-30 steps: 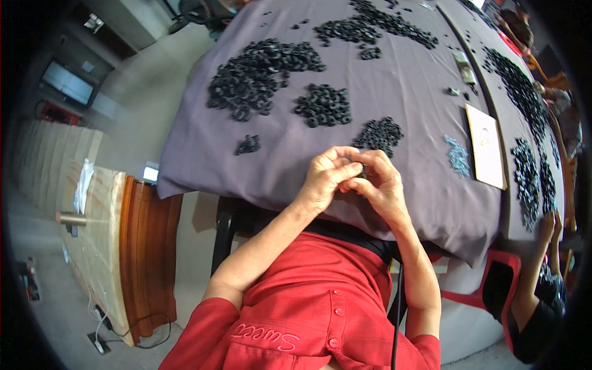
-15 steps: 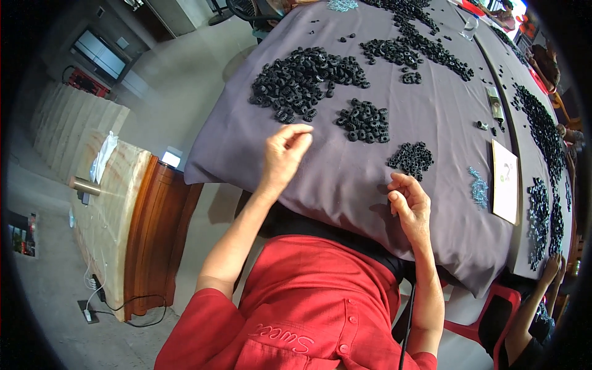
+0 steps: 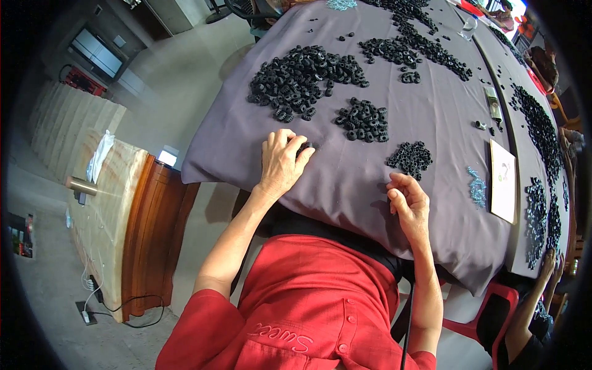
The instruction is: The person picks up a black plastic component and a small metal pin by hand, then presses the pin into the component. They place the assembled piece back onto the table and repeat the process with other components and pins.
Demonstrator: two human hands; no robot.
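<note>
My left hand (image 3: 283, 160) is low over the grey cloth, its fingers curled around a small black ridged part (image 3: 304, 147) that shows between thumb and forefinger. Just beyond it lies a large heap of black ridged ring-like parts (image 3: 296, 77). To its right is a smaller pile of the same kind (image 3: 364, 120). My right hand (image 3: 410, 200) is turned palm inward near the table's front edge, thumb and fingers bent together; what they hold, if anything, is too small to name. A pile of smaller black rings (image 3: 410, 158) sits just beyond that hand.
Small clear-blue pieces (image 3: 476, 185) lie beside a pale board (image 3: 502, 180) on the right. A tube (image 3: 493, 105) rests farther back. More black parts spread across the far table, and another person's hands (image 3: 552, 265) work at the right. A wooden counter (image 3: 139, 234) stands left.
My left hand has turned palm down and closed around a black part, its fingers now spread over it. My right hand stays almost where it was.
</note>
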